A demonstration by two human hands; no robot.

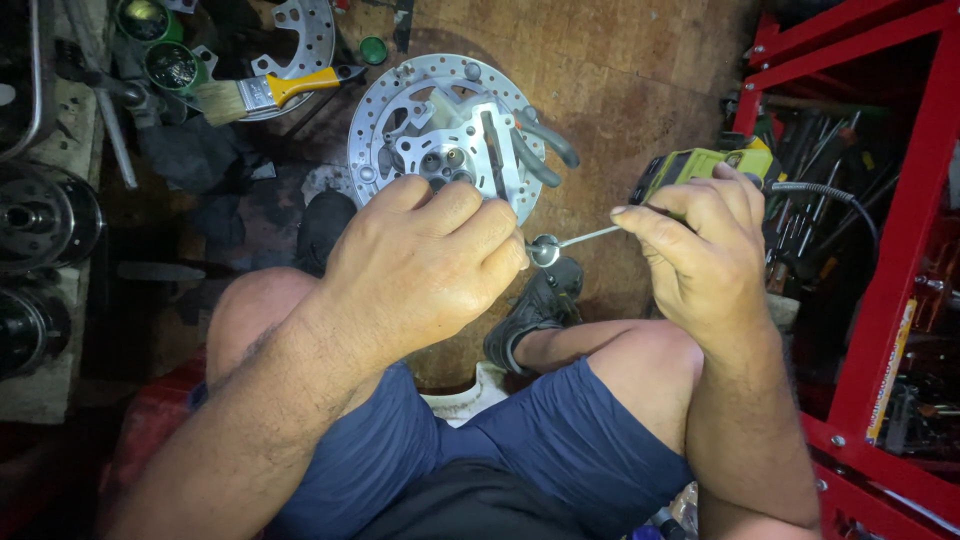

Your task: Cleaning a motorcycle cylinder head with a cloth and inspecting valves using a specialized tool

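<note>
1. Your left hand (425,262) has its fingers pinched on a small round metal part (545,250) above your knees; a loose pinch could drop it to the floor (620,90).
2. Your right hand (705,245) has its fingers wrapped around the green rotary tool (690,165), whose thin bit (590,236) meets the part; a slip could nick your left fingertips.

Both hands (left (425,255), right (700,235)) raised, fingers curled
</note>
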